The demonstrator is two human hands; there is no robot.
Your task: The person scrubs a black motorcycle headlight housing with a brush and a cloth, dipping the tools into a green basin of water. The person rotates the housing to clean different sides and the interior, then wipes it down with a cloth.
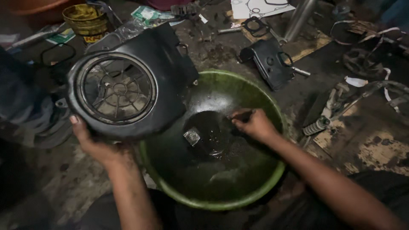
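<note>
Holding the black fan cover (128, 81) in my left hand (96, 147), my right hand (253, 124) pinches something small; I'd dip slowly in the green basin (272, 179).

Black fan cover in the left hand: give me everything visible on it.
The black fan cover looks like dull, grimy moulded plastic. It has a round grille of spokes and rings inside a raised rim, and a flat shroud extending up-right. The left hand grips its lower edge, holding it tilted, overlapping the green basin's left rim.

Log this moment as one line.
left hand: holds black fan cover by its edge | right hand: in green basin, over dark liquid, gripping something small
</note>
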